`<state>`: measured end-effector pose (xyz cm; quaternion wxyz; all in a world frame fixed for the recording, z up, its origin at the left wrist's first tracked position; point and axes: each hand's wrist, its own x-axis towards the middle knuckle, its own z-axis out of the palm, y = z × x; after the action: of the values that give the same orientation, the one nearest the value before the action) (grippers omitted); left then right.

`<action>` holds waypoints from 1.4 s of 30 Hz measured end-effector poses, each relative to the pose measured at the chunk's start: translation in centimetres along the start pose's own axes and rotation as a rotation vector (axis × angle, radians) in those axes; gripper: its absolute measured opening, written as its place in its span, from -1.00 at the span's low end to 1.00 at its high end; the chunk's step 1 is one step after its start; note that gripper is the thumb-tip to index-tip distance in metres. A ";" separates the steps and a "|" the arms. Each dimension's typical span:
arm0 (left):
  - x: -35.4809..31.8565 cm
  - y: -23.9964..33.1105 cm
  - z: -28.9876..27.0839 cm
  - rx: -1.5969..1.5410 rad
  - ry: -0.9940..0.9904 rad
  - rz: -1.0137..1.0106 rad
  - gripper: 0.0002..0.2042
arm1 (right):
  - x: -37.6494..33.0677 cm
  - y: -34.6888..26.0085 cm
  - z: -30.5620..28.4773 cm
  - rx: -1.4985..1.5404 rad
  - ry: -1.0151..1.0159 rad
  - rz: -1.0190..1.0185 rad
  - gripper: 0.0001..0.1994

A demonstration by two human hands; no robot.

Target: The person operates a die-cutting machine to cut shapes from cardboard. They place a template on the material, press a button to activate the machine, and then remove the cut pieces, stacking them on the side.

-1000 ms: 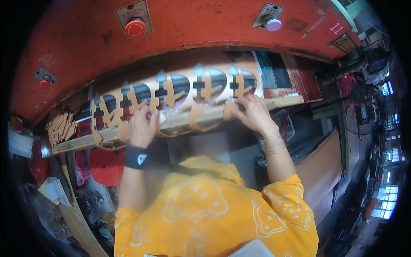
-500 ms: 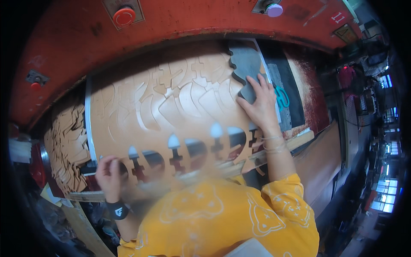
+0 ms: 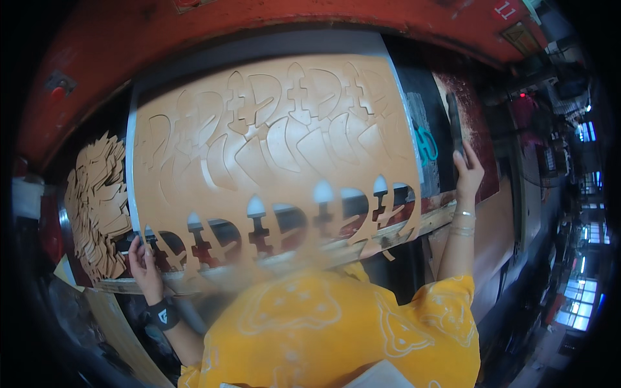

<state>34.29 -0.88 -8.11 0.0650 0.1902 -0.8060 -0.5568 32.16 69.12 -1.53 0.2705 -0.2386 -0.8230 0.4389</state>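
Observation:
A tan leather-like sheet lies across the machine bed, marked with rows of curved cut outlines. Along its near edge run open cut-out holes. Beyond the sheet's right side, my right hand grips a dark grey cutting die, seen nearly edge-on and raised upright. My left hand is at the sheet's near left corner, fingers stretched out and thumb apart, with nothing visible in it. Whether its fingertips touch the sheet, I cannot tell.
A heap of cut tan pieces is piled on the left. Teal-handled scissors lie right of the sheet. The red machine body spans the far side, with a red button at left. A wooden rail edges the front.
My right hand has lifted the cutting die off the sheet's far right and carried it rightward, tilting it on edge. My left hand has shifted slightly left and its fingers have opened out.

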 end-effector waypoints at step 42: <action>-5.4 20.2 36.7 0.310 -0.956 1.569 -0.42 | -9.0 -1.2 3.0 1.070 -0.844 0.655 -0.55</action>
<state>22.88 39.37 -2.52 0.0577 -0.6519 -0.7104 -0.2590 36.71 61.06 -4.05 -0.1330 -0.1186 -0.4185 0.8906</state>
